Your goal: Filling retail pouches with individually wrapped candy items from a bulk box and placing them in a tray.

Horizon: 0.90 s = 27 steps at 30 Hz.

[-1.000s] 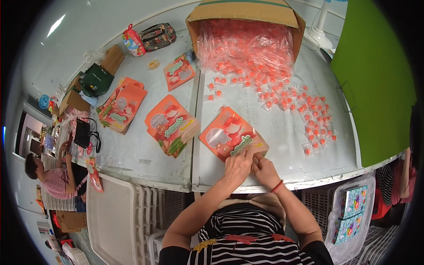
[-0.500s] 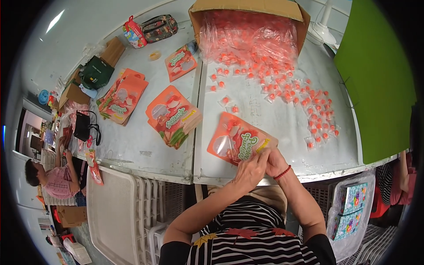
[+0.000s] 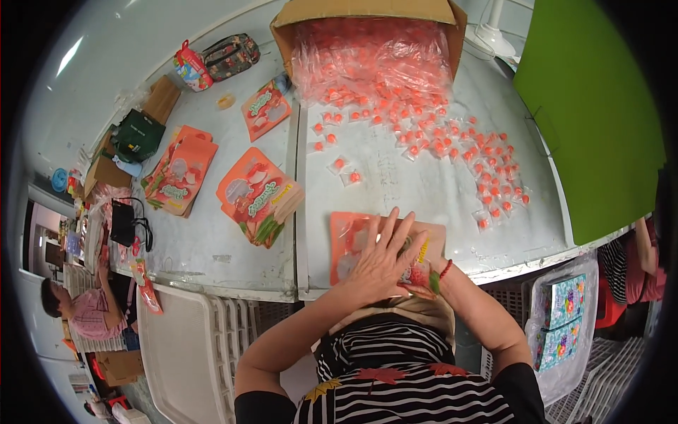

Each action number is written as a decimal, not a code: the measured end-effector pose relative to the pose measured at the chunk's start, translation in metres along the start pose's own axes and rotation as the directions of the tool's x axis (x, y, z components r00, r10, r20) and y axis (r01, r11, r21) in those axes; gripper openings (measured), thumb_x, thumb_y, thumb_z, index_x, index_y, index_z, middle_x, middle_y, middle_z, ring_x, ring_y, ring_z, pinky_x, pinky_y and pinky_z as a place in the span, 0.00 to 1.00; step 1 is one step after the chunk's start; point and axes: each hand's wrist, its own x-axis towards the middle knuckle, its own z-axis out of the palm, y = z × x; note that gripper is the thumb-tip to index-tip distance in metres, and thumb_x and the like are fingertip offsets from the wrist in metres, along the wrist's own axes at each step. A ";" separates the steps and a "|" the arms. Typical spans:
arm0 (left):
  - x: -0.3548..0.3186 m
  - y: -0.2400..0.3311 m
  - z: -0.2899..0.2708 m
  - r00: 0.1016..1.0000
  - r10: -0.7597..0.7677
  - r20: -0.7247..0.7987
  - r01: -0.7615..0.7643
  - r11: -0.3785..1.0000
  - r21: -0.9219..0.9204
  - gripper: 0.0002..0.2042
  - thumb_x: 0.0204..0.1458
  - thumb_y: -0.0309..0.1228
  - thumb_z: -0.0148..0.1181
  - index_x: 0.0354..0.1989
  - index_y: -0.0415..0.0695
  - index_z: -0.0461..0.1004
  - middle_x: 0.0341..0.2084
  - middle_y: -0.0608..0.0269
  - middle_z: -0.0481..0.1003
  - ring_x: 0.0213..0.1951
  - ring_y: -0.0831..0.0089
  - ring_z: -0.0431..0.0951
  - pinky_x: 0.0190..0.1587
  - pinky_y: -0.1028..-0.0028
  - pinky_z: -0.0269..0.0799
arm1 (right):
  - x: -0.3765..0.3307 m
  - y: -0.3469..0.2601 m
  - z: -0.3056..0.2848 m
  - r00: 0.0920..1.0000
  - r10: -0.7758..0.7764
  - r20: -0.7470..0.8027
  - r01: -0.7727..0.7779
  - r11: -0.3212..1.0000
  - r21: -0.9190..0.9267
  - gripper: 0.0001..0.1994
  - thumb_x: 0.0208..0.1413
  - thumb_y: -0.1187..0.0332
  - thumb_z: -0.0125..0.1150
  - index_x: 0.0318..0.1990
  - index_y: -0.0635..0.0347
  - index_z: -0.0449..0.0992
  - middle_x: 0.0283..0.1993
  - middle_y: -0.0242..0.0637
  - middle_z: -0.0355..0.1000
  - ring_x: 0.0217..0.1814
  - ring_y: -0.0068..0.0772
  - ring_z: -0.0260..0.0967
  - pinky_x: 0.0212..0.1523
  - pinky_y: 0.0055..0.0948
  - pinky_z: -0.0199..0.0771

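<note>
At the near edge of the table, orange pouch lies partly hidden under left hand, fingers spread, right hand mostly obscured, grip unclear, cardboard box beyond, top cropped, holding wrapped red pieces.

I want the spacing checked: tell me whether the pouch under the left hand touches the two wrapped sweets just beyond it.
Apart. The head view plainly shows bare tabletop between the pouch and the two wrapped sweets.

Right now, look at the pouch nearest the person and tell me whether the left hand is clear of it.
No, the left hand lies with its fingers spread across the orange pouch.
</note>
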 end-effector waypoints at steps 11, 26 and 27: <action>-0.005 0.000 0.019 0.970 -0.033 -0.240 0.035 0.999 0.005 0.44 0.28 0.32 0.72 0.60 0.40 0.59 0.56 0.43 0.59 0.56 0.48 0.62 0.59 0.50 0.54 | 0.017 0.028 -0.023 0.919 0.052 0.392 -0.300 0.737 0.606 0.16 0.62 0.72 0.45 0.57 0.64 0.65 0.55 0.40 0.66 0.57 0.30 0.65 0.56 0.27 0.68; -0.038 -0.030 -0.006 0.904 -0.354 -0.242 0.355 0.934 -0.039 0.34 0.38 0.25 0.63 0.58 0.37 0.59 0.55 0.49 0.63 0.53 0.52 0.64 0.59 0.56 0.53 | -0.020 -0.071 -0.032 0.970 0.042 -0.240 -0.139 0.904 -0.404 0.18 0.56 0.65 0.58 0.51 0.66 0.71 0.45 0.40 0.73 0.47 0.28 0.70 0.46 0.28 0.70; -0.045 -0.032 -0.011 0.902 -0.356 -0.246 0.359 0.933 -0.035 0.34 0.38 0.25 0.63 0.58 0.37 0.59 0.55 0.49 0.63 0.53 0.52 0.64 0.59 0.56 0.53 | -0.023 -0.073 -0.049 0.920 -0.086 -0.383 -0.206 0.725 -0.658 0.20 0.57 0.63 0.58 0.53 0.67 0.70 0.51 0.44 0.71 0.53 0.35 0.68 0.53 0.35 0.68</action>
